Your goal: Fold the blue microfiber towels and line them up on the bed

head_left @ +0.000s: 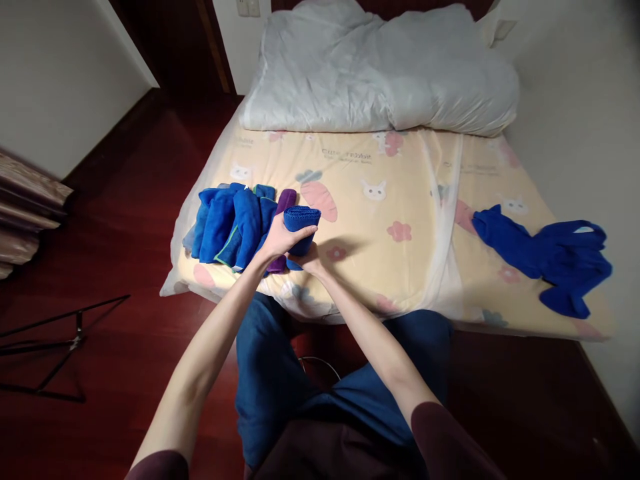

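Observation:
A tightly rolled blue towel (302,219) stands upright above the near part of the bed, its coiled end facing up. My left hand (281,239) wraps round its left side, with the thumb across the front. From below, my right hand (310,259) grips the lower part of the same roll; some of its fingers are hidden. Just left of my hands lies a heap of crumpled blue towels (230,223), some with green edging. Between the heap and my left hand is a purple towel (287,200), partly covered by that hand.
A loose, crumpled blue towel (565,250) lies at the bed's right side. The bed (395,273) has a patterned sheet under a sheer cover. A folded grey-white quilt (385,70) sits at the far end. Black stand legs (75,343) rest on the floor at left.

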